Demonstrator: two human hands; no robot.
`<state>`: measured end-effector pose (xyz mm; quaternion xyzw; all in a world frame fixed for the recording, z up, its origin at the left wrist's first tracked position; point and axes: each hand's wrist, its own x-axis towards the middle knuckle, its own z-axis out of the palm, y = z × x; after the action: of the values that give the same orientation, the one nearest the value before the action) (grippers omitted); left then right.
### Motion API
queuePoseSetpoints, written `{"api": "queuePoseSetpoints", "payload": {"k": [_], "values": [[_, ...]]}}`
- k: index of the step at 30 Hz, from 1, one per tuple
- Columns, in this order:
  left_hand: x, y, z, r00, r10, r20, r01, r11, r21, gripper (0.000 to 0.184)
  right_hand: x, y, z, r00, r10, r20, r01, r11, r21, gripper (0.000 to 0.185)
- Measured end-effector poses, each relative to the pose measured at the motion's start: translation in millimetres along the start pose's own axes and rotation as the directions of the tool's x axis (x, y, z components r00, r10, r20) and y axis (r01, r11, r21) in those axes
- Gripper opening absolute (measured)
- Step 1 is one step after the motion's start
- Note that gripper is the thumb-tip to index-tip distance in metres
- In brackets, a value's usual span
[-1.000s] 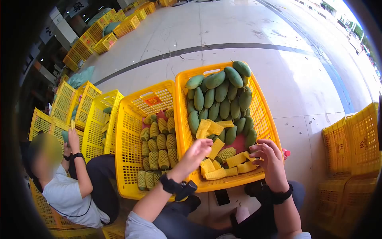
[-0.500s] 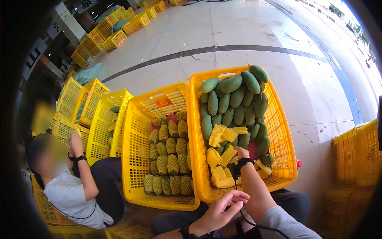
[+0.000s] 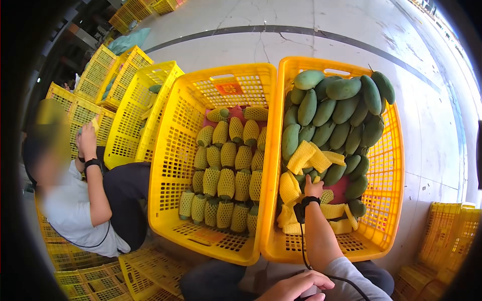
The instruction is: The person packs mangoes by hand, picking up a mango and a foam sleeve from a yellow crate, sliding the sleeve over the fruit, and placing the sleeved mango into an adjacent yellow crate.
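My right hand (image 3: 314, 189) is down in the right crate (image 3: 400, 175), its fingers bent in among loose yellow sleeves (image 3: 289, 189) and green mangoes; the closest clearly seen mango (image 3: 334, 174) lies just right of them, but the tips are hidden, so I can't tell whether they grasp anything. My left hand (image 3: 296, 286) is low at the near edge, loosely curled, thumb apart from the fingers, with nothing showing in it. The way I read it, the mango pile (image 3: 345, 110) is the main worry: it leans high towards the far right, so tugging a low one could let upper ones roll down on my knuckles or bruise each other. The stemmed mango (image 3: 383, 88) up by the rim looks least settled. Sleeves crowd my fingers, so a careless pinch could catch foam along with fruit, or two sleeves at once. The cord (image 3: 303, 251) off the black box (image 3: 299, 212) at my wrist crosses the near rim and could snag there if I pull back fast. Compared with the first frame, where both hands hover apart over the near part of this crate, the right has moved in to the middle and the left has dropped away towards me. Against the second, the left sits lower, the right is in much the same spot, and the netted mangoes (image 3: 226, 184) in the left crate (image 3: 251, 257) look unchanged.
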<state>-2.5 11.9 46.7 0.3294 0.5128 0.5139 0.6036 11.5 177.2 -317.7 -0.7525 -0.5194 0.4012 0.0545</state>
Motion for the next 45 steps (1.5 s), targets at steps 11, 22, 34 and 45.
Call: {"api": "queuePoseSetpoints", "payload": {"k": [11, 22, 34, 45], "values": [[-3, -17, -6, 1.000, -0.007, 0.030, 0.004, 0.996, 0.090, 0.020, 28, 43, -32, 0.950, -0.154, 0.270, -0.115, 0.635, 0.764, 0.040], [23, -40, -25, 0.852, 0.292, -0.434, -0.180, 0.943, 0.281, 0.038, -52, -52, -167, 0.641, -0.643, 0.419, -0.455, 0.121, 0.882, 0.054], [11, -47, -8, 0.994, -0.066, -0.090, -0.027, 0.643, -0.766, 0.042, -232, -74, -252, 0.580, -0.774, 0.254, 0.468, 0.572, 0.673, 0.027], [27, -57, 12, 0.925, 0.373, -0.071, -0.350, 0.910, 0.221, 0.073, -218, -49, -303, 0.543, -0.576, 0.612, -0.084, 0.688, 0.721, 0.038]]}}
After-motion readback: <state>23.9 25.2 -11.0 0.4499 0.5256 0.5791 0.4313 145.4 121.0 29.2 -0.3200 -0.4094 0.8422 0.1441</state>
